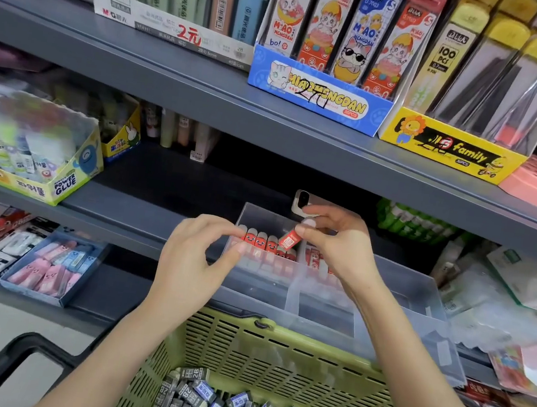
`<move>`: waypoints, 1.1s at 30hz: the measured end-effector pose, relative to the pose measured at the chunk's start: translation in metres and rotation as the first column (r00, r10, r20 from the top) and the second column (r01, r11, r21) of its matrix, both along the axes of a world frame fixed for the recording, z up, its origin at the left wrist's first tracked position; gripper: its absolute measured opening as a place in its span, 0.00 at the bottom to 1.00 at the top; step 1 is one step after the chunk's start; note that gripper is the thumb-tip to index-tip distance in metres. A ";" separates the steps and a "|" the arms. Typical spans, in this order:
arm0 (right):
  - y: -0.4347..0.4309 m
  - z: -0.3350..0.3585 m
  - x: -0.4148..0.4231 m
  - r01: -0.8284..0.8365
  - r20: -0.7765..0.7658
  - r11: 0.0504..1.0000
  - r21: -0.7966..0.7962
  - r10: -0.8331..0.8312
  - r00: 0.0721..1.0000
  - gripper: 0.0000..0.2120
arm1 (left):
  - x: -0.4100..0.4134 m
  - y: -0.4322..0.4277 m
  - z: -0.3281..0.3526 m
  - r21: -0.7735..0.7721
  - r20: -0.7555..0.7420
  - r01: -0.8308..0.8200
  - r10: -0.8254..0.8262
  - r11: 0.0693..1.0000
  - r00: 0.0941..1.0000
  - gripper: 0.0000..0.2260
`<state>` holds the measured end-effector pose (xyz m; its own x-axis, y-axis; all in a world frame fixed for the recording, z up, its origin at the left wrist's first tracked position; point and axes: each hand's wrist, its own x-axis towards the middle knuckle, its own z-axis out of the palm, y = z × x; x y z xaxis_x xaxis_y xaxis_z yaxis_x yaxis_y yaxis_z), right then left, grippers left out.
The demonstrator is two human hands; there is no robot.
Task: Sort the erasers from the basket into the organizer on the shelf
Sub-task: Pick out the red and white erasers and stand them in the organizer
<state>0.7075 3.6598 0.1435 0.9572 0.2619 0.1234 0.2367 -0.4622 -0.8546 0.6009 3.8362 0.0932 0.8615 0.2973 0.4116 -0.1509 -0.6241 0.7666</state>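
Right hand (333, 247) is pinching a red eraser (289, 239), tilting it, apparently to slot into the far row of the organizer (420, 293); left hand (197, 255) is hovering loosely curled, empty

The bottom edge cuts off the basket (273, 356) and the grey erasers (198, 397). The frosted wall of the organizer (314, 310) blurs the lower ends of the red erasers (260, 239), and the right hand (339, 251) hides the compartment behind it. Label print on the held eraser (289, 239) is too small to read.
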 end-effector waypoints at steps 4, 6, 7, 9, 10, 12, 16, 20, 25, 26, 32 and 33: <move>0.007 -0.014 0.019 0.041 -0.061 0.976 -0.213 -0.055 0.997 0.12 | 0.002 0.004 -0.004 0.071 -0.042 -0.034 0.037 0.997 0.998 0.07; 0.010 -0.021 0.022 0.046 -0.115 0.978 -0.205 -0.070 0.991 0.12 | 0.002 0.003 -0.004 0.088 -0.043 -0.036 0.040 0.995 0.998 0.07; 0.011 -0.025 0.022 0.058 -0.142 0.985 -0.164 -0.082 0.986 0.12 | 0.002 0.003 -0.004 0.093 -0.045 -0.036 0.040 0.995 0.998 0.08; 0.011 -0.031 0.022 0.085 -0.170 0.993 -0.080 -0.097 0.981 0.12 | 0.001 0.002 -0.004 0.098 -0.050 -0.030 0.035 0.995 0.998 0.08; 0.010 -0.033 0.021 0.087 -0.172 0.994 -0.067 -0.097 0.980 0.11 | 0.001 0.002 -0.003 0.102 -0.054 -0.026 0.032 0.994 0.998 0.07; 0.009 -0.035 0.021 0.066 -0.138 0.990 -0.125 -0.083 0.987 0.10 | 0.000 0.001 -0.003 0.114 -0.061 -0.019 0.026 0.993 0.998 0.07; 0.008 -0.037 0.022 0.056 0.050 0.932 -0.358 -0.041 0.998 0.05 | 0.000 0.001 -0.003 0.122 -0.069 -0.020 0.028 0.992 0.997 0.07; 0.012 -0.038 0.022 0.109 0.245 0.745 -0.658 0.075 0.966 0.11 | 0.001 0.001 -0.004 0.129 -0.076 -0.029 0.039 0.991 0.996 0.08; 0.016 -0.037 0.024 0.117 0.268 0.670 -0.733 0.127 0.955 0.14 | 0.002 0.000 -0.007 0.167 -0.093 -0.013 0.029 0.986 0.995 0.10; 0.016 -0.036 0.024 0.119 0.274 0.666 -0.737 0.134 0.952 0.14 | 0.002 0.000 -0.007 0.178 -0.099 -0.010 0.028 0.984 0.995 0.10; 0.003 -0.027 -0.010 0.226 0.450 0.819 -0.528 0.044 0.892 0.07 | 0.000 0.001 -0.006 0.175 -0.113 0.007 0.013 0.985 0.993 0.10; -0.001 -0.025 -0.022 0.220 0.494 0.865 -0.451 0.037 0.868 0.05 | -0.002 0.001 -0.005 0.159 -0.110 0.008 0.009 0.987 0.994 0.10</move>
<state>0.6851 3.6590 0.1180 0.8340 0.3239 0.4467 0.4837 -0.8187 -0.3095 0.5994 3.8371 0.0884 0.9040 0.2364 0.3563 -0.0707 -0.7392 0.6698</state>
